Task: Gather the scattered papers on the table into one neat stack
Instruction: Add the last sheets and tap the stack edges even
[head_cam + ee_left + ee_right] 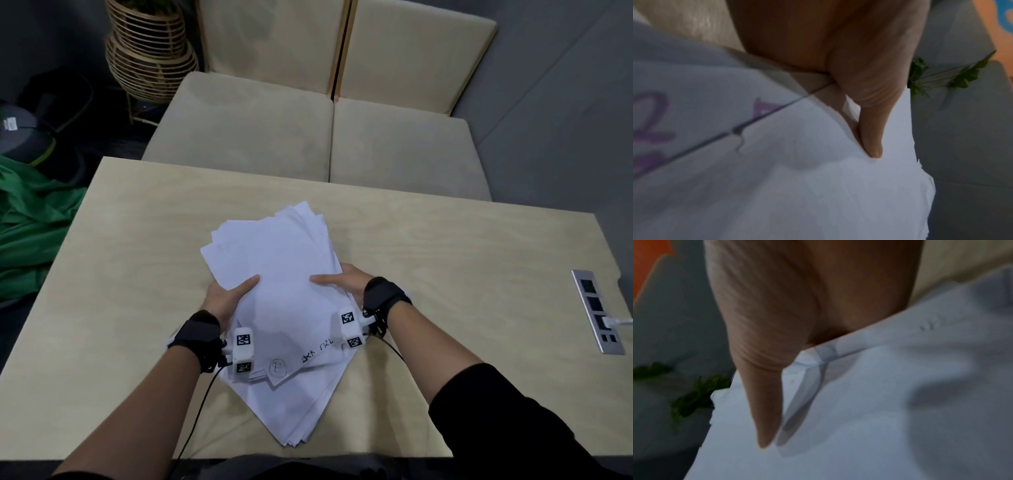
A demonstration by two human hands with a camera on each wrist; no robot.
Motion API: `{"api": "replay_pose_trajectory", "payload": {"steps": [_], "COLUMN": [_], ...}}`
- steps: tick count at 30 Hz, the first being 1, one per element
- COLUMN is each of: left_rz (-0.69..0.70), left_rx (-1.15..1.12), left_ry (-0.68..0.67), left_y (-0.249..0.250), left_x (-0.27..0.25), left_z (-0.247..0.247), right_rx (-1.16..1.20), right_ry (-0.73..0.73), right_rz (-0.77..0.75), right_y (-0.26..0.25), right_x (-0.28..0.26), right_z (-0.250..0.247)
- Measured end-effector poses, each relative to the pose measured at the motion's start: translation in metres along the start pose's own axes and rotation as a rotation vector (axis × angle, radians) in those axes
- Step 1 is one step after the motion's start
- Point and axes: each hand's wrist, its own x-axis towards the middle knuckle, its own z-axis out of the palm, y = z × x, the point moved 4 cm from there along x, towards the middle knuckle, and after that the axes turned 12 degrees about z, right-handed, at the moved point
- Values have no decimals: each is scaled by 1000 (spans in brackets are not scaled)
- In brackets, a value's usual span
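A loose pile of white paper sheets [281, 274] lies on the pale wooden desk [445, 274], near the middle and reaching toward the near edge. The sheets are fanned out of line: corners stick out at the far end and several edges splay at the near end. Some handwriting and a small circled mark show on a sheet near the left wrist.

The left hand [227, 296] grips the left edge of the upper sheets — thumb [869, 129] flat on the top sheet, the fingers tucked beneath and out of sight. The right hand [346, 279] grips the right edge the same way, its thumb [764, 410] lying on top and pointing inward. Both wrists wear black straps with small white marker-tagged cameras.

In the left wrist view, purple pen marks show on a lower sheet, blurred.

Beyond the desk stands a beige cushioned bench [308, 130], with a woven rattan stand [147, 58] at its left. A green cloth [30, 222] lies on the floor left of the desk — and a silver power socket strip [597, 308] is set into the desk's right side, with a white plug in it.
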Motion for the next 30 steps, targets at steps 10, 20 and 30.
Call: {"api": "replay_pose_trajectory", "payload": {"steps": [10,20,30], "left_rz": [139,159,378], "left_rx": [-71,-96,-31], "left_ry": [138,-119,-216], "left_y": [18,52,112], "left_x": [11,21,23], "left_z": [2,9,37], "right_rx": [157,130,303], "right_ry": [-152,-84,47], "right_rz": [-22,-132,-421], "right_y": [6,-21,-50], "right_x": [-3,-29,-71], "right_z": [24,13,-8]}}
